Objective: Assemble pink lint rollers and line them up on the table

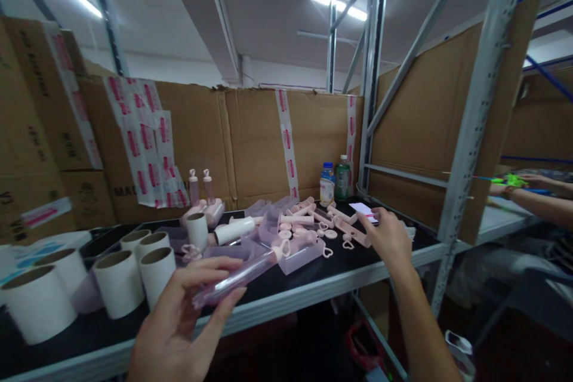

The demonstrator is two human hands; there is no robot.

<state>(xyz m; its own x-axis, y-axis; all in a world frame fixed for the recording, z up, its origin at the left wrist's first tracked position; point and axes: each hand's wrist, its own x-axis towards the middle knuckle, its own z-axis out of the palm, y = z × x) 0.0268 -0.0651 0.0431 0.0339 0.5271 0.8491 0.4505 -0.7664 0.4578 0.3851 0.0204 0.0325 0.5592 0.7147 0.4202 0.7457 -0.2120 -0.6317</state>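
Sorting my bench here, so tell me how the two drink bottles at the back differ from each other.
The blue-capped bottle has a pale label and light contents; the green-capped bottle has a green label and looks darker. The blue-capped bottle stands left and reaches slightly lower; the green-capped bottle stands right, beside the shelf post. Both stand upright and capped, side by side against the cardboard wall.

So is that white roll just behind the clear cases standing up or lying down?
Lying down. The white roll rests on its side on the black table, while the paper rolls to its left stand upright, open cores up.

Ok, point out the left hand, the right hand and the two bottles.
left hand [179, 316], head view, palm.
right hand [388, 237], head view, back of the hand.
two bottles [335, 182], head view, where their bodies meet.
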